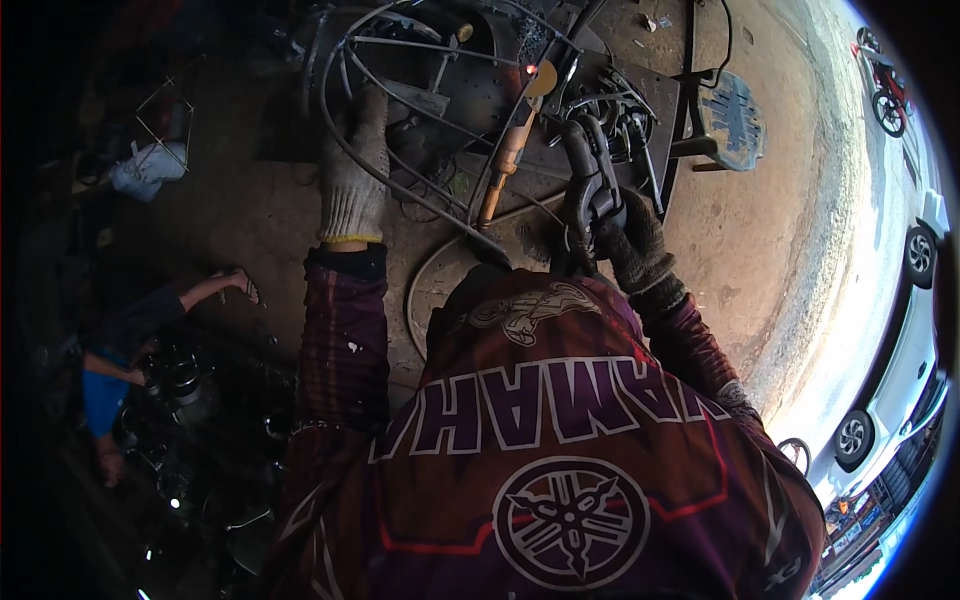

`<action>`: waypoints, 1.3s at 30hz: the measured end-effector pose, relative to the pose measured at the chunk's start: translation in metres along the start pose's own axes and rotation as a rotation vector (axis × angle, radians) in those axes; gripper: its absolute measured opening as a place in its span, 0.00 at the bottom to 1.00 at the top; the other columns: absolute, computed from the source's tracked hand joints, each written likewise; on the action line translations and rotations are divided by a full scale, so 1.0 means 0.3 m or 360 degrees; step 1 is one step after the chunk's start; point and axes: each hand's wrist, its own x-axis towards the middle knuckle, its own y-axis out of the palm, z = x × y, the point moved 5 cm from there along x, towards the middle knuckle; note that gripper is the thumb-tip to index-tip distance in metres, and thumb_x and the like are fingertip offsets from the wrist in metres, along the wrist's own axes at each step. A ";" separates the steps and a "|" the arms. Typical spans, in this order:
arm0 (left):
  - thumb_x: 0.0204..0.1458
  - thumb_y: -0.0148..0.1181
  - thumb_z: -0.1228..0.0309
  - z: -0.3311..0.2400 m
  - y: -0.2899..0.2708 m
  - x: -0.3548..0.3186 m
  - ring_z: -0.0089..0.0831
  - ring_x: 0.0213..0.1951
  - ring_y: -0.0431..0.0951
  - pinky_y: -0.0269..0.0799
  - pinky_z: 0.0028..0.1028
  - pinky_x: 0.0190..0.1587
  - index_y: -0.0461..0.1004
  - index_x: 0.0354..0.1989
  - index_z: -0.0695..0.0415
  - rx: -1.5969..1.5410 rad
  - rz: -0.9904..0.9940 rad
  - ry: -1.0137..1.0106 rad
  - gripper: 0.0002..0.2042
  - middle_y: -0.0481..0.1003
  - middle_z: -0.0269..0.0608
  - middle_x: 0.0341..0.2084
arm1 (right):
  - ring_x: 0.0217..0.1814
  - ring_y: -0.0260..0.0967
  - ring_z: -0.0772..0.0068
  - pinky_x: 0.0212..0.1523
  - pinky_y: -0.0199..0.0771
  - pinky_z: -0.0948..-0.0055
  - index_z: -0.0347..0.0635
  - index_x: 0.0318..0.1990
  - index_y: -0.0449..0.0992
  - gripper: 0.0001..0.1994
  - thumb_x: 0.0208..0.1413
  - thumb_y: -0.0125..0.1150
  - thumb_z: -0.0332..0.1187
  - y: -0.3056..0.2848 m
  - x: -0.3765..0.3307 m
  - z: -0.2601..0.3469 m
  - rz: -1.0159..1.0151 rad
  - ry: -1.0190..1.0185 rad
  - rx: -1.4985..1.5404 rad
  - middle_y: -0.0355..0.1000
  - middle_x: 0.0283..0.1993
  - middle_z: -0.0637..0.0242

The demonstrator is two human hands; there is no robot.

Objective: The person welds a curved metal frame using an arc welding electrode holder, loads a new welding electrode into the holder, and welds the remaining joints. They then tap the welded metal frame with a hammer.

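One tool point(590, 170) sat gripped in right hand point(636, 243), right of frame point(436, 210); left hand point(368, 135) at frame, couldn't tell grip. Glow point(531, 70) by frame could have burned straying hand.

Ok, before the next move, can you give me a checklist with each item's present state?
1. Left hand gloved: ok.
2. Right hand gloved: ok.
3. Pliers in the right hand: ok.
4. Left hand's grip on the frame: cannot tell; the fingers are lost in shadow.
5. No glow by the frame: not ok; a red-orange spot shows.
6. Bench free of loose metal pieces: not ok; several lie beside the pliers.
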 end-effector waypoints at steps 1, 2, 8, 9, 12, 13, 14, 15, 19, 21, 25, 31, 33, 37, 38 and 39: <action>0.61 0.60 0.61 0.002 -0.003 -0.002 0.35 0.43 0.81 0.80 0.30 0.43 0.69 0.58 0.66 -0.0034 0.0030 -0.0005 0.23 0.78 0.49 0.46 | 0.51 0.72 0.72 0.50 0.75 0.71 0.35 0.67 0.60 0.36 0.58 0.66 0.48 -0.001 0.001 -0.014 -0.0021 -0.0025 -0.0015 0.71 0.55 0.60; 0.61 0.60 0.61 0.010 -0.010 -0.005 0.35 0.42 0.81 0.79 0.30 0.43 0.69 0.58 0.66 -0.0087 0.0077 -0.0026 0.23 0.78 0.49 0.46 | 0.51 0.71 0.72 0.50 0.75 0.71 0.35 0.67 0.60 0.36 0.58 0.66 0.48 -0.003 0.003 -0.021 -0.0042 -0.0050 -0.0031 0.71 0.54 0.60; 0.63 0.58 0.56 0.026 -0.014 -0.070 0.35 0.44 0.80 0.78 0.32 0.47 0.70 0.56 0.64 -0.0995 0.0510 -0.0194 0.24 0.77 0.49 0.47 | 0.51 0.71 0.72 0.50 0.74 0.71 0.35 0.66 0.61 0.35 0.59 0.65 0.48 0.007 0.004 -0.003 -0.0052 -0.0008 -0.0030 0.71 0.54 0.60; 0.63 0.58 0.56 -0.005 -0.010 -0.100 0.34 0.44 0.80 0.78 0.33 0.47 0.72 0.53 0.63 -0.1392 0.0573 -0.0094 0.22 0.78 0.48 0.44 | 0.51 0.71 0.71 0.50 0.74 0.70 0.35 0.66 0.62 0.34 0.60 0.65 0.48 0.008 0.007 -0.002 -0.0048 0.0033 -0.0001 0.71 0.54 0.60; 0.62 0.58 0.58 -0.002 -0.026 -0.119 0.35 0.48 0.80 0.77 0.37 0.54 0.72 0.54 0.62 -0.1420 0.0705 -0.0123 0.20 0.77 0.48 0.48 | 0.53 0.71 0.70 0.52 0.73 0.69 0.35 0.66 0.62 0.34 0.60 0.64 0.48 0.001 0.015 -0.024 -0.0077 -0.0086 -0.0133 0.71 0.54 0.59; 0.62 0.58 0.58 -0.003 -0.025 -0.123 0.35 0.48 0.80 0.77 0.37 0.54 0.72 0.54 0.62 -0.1425 0.0704 -0.0121 0.20 0.77 0.48 0.48 | 0.53 0.71 0.70 0.52 0.73 0.69 0.35 0.66 0.62 0.34 0.60 0.64 0.48 -0.001 0.018 -0.025 -0.0076 -0.0086 -0.0138 0.71 0.54 0.59; 0.63 0.57 0.56 -0.004 -0.030 -0.123 0.38 0.51 0.77 0.74 0.38 0.56 0.70 0.55 0.64 -0.1237 0.0581 -0.0104 0.22 0.75 0.49 0.49 | 0.49 0.72 0.71 0.47 0.76 0.71 0.36 0.65 0.61 0.33 0.60 0.65 0.43 0.004 0.022 -0.020 -0.0066 -0.0120 -0.0154 0.70 0.53 0.61; 0.63 0.56 0.54 -0.006 -0.035 -0.119 0.41 0.54 0.75 0.71 0.40 0.59 0.68 0.56 0.65 -0.1049 0.0462 -0.0089 0.25 0.74 0.50 0.49 | 0.45 0.73 0.73 0.41 0.79 0.72 0.37 0.65 0.60 0.31 0.59 0.66 0.39 0.010 0.027 -0.014 -0.0060 -0.0155 -0.0170 0.70 0.52 0.62; 0.61 0.60 0.59 -0.025 0.001 -0.164 0.32 0.48 0.78 0.77 0.36 0.56 0.74 0.47 0.60 -0.1208 0.0409 -0.0170 0.16 0.77 0.40 0.45 | 0.45 0.73 0.73 0.41 0.79 0.72 0.36 0.65 0.60 0.32 0.59 0.66 0.41 0.023 0.029 0.005 -0.0074 -0.0185 -0.0131 0.70 0.51 0.62; 0.60 0.62 0.59 -0.011 -0.010 -0.166 0.33 0.47 0.79 0.77 0.35 0.56 0.75 0.44 0.59 -0.1167 0.0231 -0.0175 0.15 0.76 0.39 0.42 | 0.51 0.72 0.72 0.51 0.74 0.70 0.35 0.65 0.62 0.33 0.60 0.65 0.45 0.030 0.027 0.017 -0.0042 -0.0089 -0.0085 0.72 0.53 0.60; 0.60 0.61 0.58 -0.002 -0.013 -0.159 0.36 0.47 0.78 0.77 0.37 0.56 0.74 0.45 0.60 -0.1179 0.0237 -0.0209 0.16 0.75 0.42 0.43 | 0.49 0.72 0.73 0.49 0.75 0.70 0.35 0.65 0.62 0.33 0.60 0.65 0.45 0.025 0.028 0.008 -0.0023 -0.0058 -0.0061 0.72 0.52 0.60; 0.61 0.60 0.57 0.029 0.065 -0.208 0.40 0.48 0.77 0.76 0.41 0.57 0.70 0.51 0.62 -0.1450 0.0935 -0.0607 0.20 0.74 0.46 0.44 | 0.50 0.72 0.72 0.49 0.75 0.70 0.35 0.66 0.62 0.34 0.59 0.66 0.46 0.028 0.035 0.018 0.0027 -0.0041 -0.0040 0.72 0.53 0.61; 0.60 0.61 0.58 0.061 0.042 -0.193 0.40 0.49 0.78 0.76 0.40 0.56 0.68 0.55 0.62 -0.1241 0.0622 -0.0486 0.22 0.74 0.46 0.46 | 0.51 0.72 0.71 0.50 0.75 0.70 0.35 0.66 0.61 0.34 0.59 0.66 0.46 0.026 0.033 0.016 0.0056 -0.0022 -0.0041 0.71 0.54 0.60; 0.59 0.62 0.62 0.033 0.035 -0.196 0.40 0.51 0.78 0.76 0.38 0.55 0.67 0.57 0.62 -0.0993 0.0581 -0.0268 0.23 0.74 0.47 0.48 | 0.53 0.71 0.70 0.52 0.74 0.70 0.35 0.66 0.61 0.35 0.59 0.66 0.46 0.030 0.013 0.021 -0.0018 -0.0101 -0.0026 0.71 0.55 0.59; 0.62 0.58 0.60 0.018 0.038 -0.186 0.44 0.55 0.75 0.73 0.43 0.59 0.64 0.61 0.64 -0.0773 0.0668 -0.0143 0.25 0.71 0.51 0.54 | 0.53 0.71 0.70 0.53 0.74 0.69 0.35 0.66 0.61 0.35 0.59 0.66 0.46 0.027 0.009 0.021 -0.0026 -0.0060 -0.0002 0.71 0.55 0.59; 0.64 0.54 0.59 0.002 0.043 -0.181 0.47 0.60 0.72 0.70 0.47 0.63 0.61 0.64 0.65 -0.0551 0.0749 -0.0017 0.27 0.68 0.56 0.60 | 0.54 0.71 0.69 0.54 0.74 0.69 0.34 0.66 0.61 0.35 0.58 0.67 0.47 0.026 0.006 0.018 -0.0033 -0.0020 0.0025 0.71 0.55 0.59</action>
